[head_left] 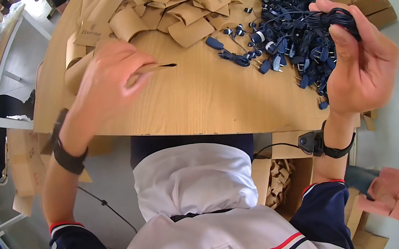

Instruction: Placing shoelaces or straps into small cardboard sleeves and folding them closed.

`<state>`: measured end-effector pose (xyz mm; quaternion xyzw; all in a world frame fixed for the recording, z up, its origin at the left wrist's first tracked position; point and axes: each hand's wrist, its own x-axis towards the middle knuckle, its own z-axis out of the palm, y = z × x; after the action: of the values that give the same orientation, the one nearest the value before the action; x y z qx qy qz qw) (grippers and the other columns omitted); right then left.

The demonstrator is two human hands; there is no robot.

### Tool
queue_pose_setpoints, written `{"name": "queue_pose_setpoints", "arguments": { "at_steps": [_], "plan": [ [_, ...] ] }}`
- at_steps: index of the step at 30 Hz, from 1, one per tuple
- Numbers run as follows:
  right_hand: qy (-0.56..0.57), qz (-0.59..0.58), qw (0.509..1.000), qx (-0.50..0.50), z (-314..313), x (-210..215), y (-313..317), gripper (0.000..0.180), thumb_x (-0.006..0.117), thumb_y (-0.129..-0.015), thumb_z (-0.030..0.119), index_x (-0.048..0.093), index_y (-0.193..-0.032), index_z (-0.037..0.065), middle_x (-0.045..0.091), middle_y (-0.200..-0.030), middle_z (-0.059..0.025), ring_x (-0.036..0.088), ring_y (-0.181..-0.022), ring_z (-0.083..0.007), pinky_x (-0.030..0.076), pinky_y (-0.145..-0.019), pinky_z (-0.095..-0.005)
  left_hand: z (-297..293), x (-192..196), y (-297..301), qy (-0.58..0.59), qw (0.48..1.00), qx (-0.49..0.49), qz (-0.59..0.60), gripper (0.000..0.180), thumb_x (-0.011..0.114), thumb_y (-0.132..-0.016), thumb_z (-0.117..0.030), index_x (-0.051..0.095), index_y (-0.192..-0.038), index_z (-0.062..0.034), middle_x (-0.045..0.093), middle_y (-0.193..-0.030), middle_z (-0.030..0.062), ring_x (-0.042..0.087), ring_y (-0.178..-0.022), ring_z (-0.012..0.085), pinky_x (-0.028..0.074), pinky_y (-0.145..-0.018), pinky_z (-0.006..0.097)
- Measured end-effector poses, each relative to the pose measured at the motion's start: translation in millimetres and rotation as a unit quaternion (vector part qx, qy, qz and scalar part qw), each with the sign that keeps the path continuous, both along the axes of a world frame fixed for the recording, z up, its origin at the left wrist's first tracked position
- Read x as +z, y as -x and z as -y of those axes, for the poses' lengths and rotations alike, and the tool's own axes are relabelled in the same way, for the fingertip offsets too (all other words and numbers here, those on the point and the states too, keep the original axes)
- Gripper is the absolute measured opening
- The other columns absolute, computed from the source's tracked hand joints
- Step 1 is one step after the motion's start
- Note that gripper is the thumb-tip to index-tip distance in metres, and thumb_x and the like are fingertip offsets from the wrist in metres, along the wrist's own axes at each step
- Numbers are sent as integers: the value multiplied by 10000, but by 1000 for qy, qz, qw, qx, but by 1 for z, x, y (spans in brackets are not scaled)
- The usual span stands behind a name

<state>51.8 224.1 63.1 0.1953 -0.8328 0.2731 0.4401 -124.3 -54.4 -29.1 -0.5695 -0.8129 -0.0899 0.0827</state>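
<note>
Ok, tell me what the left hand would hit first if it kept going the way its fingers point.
The left hand holds a brown cardboard sleeve and points right across bare table. It would probably first reach the dark cable pile, though depth is unclear.

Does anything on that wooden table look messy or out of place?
Nothing looks damaged or spilled. The dark blue power cords lie in a tangled heap at the table's right, and the brown cardboard sleeves are strewn loosely across the far side. The right hand holds a coiled cord; the left hand holds a sleeve.
</note>
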Motion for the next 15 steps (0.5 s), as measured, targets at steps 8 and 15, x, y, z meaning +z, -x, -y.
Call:
{"name": "queue_pose_setpoints", "arguments": {
  "at_steps": [8, 15],
  "plan": [
    [0, -62, 992, 111, 5, 35, -1, 306, 569, -942, 125, 562, -1100, -136, 636, -922, -331, 662, -792, -430, 567, -706, -536, -37, 31, -106, -271, 669, -52, 690, 293, 596, -882, -62, 563, -1168, -10, 600, -1020, 58, 556, -858, 76, 522, -659, 236],
    [-86, -8, 956, 280, 28, 35, 3, 306, 572, -931, 140, 511, -1165, -47, 620, -879, -273, 650, -686, -365, 578, -545, -460, -53, 40, -129, -281, 655, -72, 698, 245, 680, -836, -93, 582, -1040, 0, 607, -816, 10, 568, -749, 54, 497, -660, 222]
  ]
}}
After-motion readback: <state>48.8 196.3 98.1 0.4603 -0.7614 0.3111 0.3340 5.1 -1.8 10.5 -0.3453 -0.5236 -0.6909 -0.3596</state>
